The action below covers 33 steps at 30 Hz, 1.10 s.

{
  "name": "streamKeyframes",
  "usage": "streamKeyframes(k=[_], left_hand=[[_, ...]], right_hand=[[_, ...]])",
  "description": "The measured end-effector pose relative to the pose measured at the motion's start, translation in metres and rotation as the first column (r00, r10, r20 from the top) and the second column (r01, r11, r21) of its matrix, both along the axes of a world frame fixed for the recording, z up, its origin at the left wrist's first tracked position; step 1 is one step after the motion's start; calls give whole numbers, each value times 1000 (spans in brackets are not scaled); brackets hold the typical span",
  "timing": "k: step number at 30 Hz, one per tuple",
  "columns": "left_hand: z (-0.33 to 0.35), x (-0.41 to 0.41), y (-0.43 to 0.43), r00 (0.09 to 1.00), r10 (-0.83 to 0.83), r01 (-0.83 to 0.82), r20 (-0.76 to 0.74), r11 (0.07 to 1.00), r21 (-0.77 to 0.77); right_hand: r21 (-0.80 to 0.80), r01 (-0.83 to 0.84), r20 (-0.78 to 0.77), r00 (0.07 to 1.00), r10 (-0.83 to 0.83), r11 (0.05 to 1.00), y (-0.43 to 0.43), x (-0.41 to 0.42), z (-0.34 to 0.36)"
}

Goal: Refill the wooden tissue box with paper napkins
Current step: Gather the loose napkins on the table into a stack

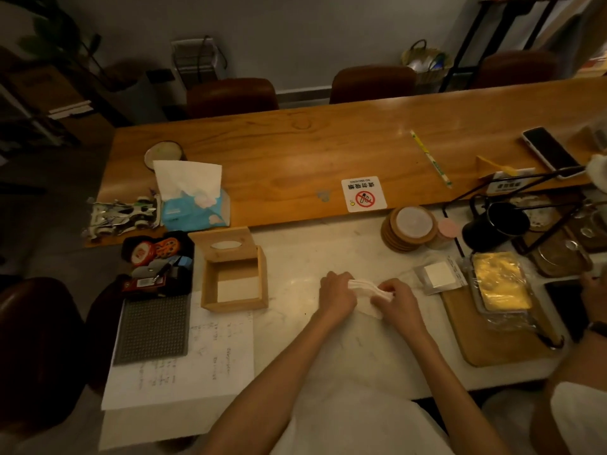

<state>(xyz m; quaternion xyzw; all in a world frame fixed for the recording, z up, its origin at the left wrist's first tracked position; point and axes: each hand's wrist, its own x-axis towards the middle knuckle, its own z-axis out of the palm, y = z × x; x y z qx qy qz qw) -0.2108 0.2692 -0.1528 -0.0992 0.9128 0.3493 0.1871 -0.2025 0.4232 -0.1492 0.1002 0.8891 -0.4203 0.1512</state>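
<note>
Risk first: the napkin stack (369, 295) is loose & soft, so if either pinch slips while it's carried over, sheets could fan out or go in crooked and jam against the box wall. Both hands are low over the pale table (295, 339), forearms angled in. Left hand (336, 295) curls its grip onto the stack's left end, right hand (399, 300) pinches the right end. Dim light; prob. several sheets. Wooden tissue box (235, 279) sits open, well apart to the left, lid tipped back.
</note>
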Motion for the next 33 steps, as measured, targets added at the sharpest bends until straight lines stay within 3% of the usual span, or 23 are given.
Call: streamKeyframes(k=[3, 6, 10, 16, 26, 33], left_hand=[[0, 20, -45, 970, 150, -115, -193, 977, 182], [8, 48, -78, 947, 242, -157, -212, 922, 354], [5, 87, -95, 916, 323, -207, -235, 887, 412], [-23, 127, -92, 865, 462, -348, -195, 833, 430], [-27, 135, -83, 819, 520, -350, -241, 787, 508], [-26, 146, -73, 834, 521, -347, -183, 751, 561]], right_hand=[[-158, -126, -124, 987, 107, 979, -31, 3, 14], [-232, -246, -230, 954, 193, 941, -61, 13, 17], [-221, -360, -319, 905, 282, 906, -81, 34, 5], [-317, -332, -253, 932, 258, 889, -82, 62, -18], [-382, -322, -227, 941, 250, 866, -82, 72, -14], [-412, -308, -149, 951, 270, 858, -91, 83, -18]])
